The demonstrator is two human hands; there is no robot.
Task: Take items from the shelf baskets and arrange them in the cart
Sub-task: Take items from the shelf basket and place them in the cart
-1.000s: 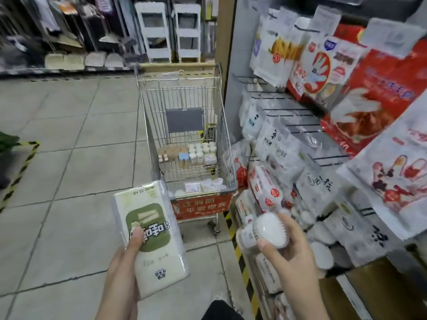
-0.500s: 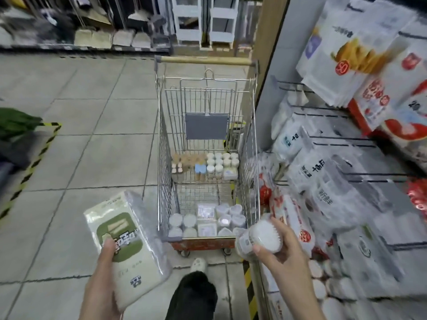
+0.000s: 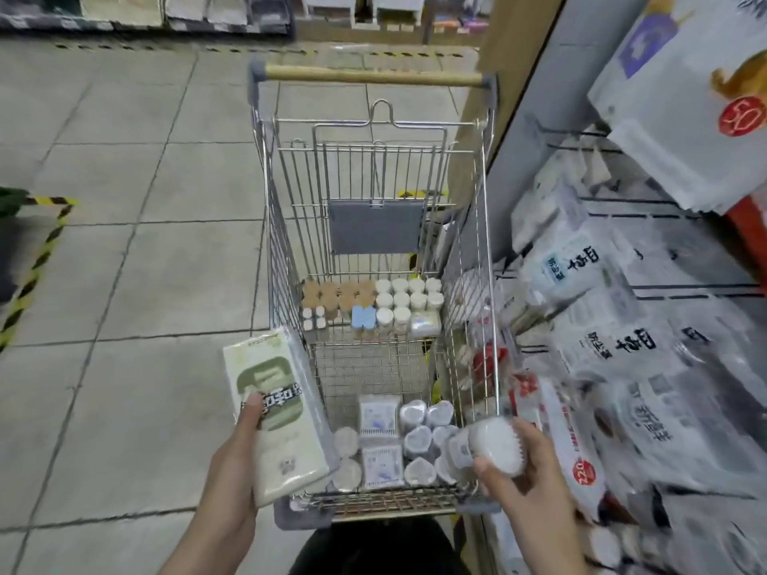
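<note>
Left hand: a flat green-and-white pack is gripped, thumb pressed on its face, held at 9 o'clock of the cart's near end.
Right hand: fingers are curled round a white round tub, held over the cart's 5 o'clock corner.
Cart: tubs and packets are lined at the near and far ends.
Shelf: bagged goods, blurred, possibly gloves, are hung at 3 o'clock.

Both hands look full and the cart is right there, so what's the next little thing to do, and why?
Probably lower the right hand a little forward and left, setting its stack of white paper cups beside the clear tubs in the cart. That hand hovers at the cart's near right corner, by the matching tubs, while the left hand holds the green-labelled pack outside the cart's left wall.
</note>
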